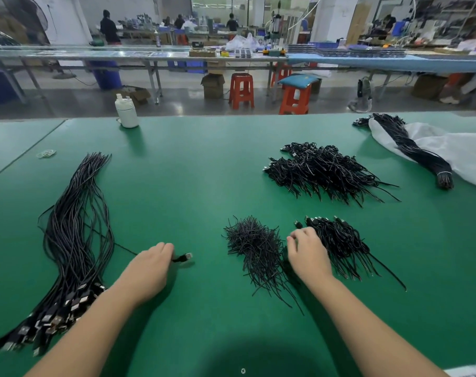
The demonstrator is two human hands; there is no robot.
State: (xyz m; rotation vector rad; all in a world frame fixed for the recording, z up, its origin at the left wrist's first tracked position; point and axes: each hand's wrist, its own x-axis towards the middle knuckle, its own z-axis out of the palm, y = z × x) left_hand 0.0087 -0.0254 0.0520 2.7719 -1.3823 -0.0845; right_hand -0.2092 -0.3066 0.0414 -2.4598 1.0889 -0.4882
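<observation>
The left hand [152, 263] grips a thin black rubbery cable [180, 258], its shiny plug just right of the fingers. The right hand [307, 254] curls its fingers on a tangled heap of short black cables [340, 243]; whether it grasps one, I cannot tell. Left of this hand lies a bristly pile of black wire ties [254, 247].

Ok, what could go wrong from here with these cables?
1. The cable that the left hand holds trails back into the long bundle; pulling may drag others along.
2. The right hand reaches between the tie pile and the coiled cables; it may snag several ties or mix the piles.
</observation>
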